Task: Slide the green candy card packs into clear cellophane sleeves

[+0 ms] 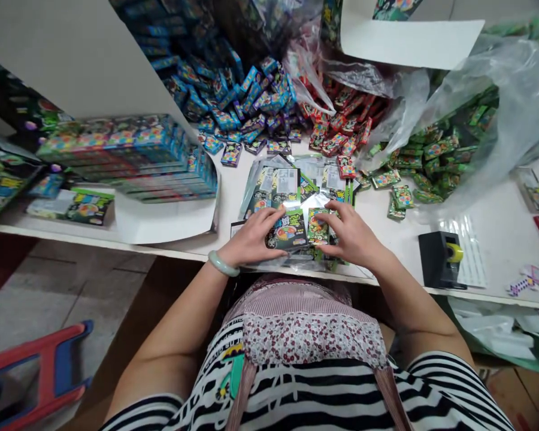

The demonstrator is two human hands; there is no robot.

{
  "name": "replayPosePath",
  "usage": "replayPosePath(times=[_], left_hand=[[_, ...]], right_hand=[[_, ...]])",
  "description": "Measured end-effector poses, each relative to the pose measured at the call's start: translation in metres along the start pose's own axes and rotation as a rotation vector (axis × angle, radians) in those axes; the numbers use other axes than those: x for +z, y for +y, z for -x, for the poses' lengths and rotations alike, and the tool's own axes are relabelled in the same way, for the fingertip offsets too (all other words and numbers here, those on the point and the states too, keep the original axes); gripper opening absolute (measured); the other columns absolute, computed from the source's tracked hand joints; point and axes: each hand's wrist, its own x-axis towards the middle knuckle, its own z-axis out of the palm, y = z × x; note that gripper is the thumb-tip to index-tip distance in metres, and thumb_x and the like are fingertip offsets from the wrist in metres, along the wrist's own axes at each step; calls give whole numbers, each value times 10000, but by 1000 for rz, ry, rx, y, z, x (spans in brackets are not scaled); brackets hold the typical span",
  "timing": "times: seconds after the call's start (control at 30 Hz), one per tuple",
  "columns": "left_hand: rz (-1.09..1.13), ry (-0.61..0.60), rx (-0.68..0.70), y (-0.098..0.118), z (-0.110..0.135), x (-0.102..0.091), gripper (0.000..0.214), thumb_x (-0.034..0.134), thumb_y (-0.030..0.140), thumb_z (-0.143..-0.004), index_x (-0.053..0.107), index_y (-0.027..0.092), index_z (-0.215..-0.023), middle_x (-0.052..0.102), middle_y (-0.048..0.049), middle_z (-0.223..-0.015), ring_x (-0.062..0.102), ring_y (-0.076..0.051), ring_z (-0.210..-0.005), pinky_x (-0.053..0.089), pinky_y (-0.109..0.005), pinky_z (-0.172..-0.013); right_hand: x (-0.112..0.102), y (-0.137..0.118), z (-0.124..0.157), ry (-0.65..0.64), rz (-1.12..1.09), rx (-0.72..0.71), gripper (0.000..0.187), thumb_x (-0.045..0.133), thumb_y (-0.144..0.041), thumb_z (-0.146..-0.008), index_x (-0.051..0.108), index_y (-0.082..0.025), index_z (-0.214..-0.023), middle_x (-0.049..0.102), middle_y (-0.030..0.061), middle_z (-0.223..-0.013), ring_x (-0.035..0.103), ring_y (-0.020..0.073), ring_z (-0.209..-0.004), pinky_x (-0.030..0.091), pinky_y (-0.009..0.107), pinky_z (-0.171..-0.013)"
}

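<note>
At the table's front edge, my left hand [257,236] grips the left side of a black printed packet [290,230] with a colourful round picture. My right hand [351,234] has its fingers curled round a small green printed box [318,227], right beside the packet. Whether the two touch I cannot make out. Under and behind both hands lies a pile of clear plastic sleeves with black printed cards [285,182]. One small red box [345,166] rests on the back right of this pile.
Heaps of small blue boxes [227,117], red boxes [336,137] and green boxes [431,158] spread along the back, partly in clear bags. Stacked boxes [161,155] stand in a white carton on the left. A black tape dispenser [438,260] sits at right. A red-blue stool [47,371] stands on the floor.
</note>
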Motion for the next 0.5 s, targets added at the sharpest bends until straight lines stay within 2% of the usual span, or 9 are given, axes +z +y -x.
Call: replayPosePath(times=[0.13, 0.3, 0.5], left_hand=[[-24, -10, 11, 0, -2, 0, 983, 759, 515, -748, 281, 174, -1537, 447, -167, -1423, 455, -344, -1329, 405, -511, -1126], [-29, -29, 22, 4, -5, -1, 928, 744, 487, -763, 310, 184, -1525, 459, -163, -1434, 450, -347, -1339, 385, -538, -1136], [39, -28, 60, -1, -3, -7, 900, 725, 516, -779, 330, 170, -1510, 470, -164, -1456, 463, -329, -1350, 376, -528, -1159]], right_hand=[[3, 2, 0, -16, -11, -35, 502, 701, -360, -837, 522, -189, -1274, 489, 195, -1335, 494, 368, -1217, 467, 562, -1010], [9, 2, -1, -12, 15, -3, 506, 720, -335, -814, 530, -183, -1257, 498, 199, -1313, 494, 377, -1199, 462, 575, -1001], [5, 4, 4, -39, -80, -65, 489, 690, -352, -833, 521, -202, -1267, 488, 179, -1322, 481, 345, -1228, 460, 554, -1022]])
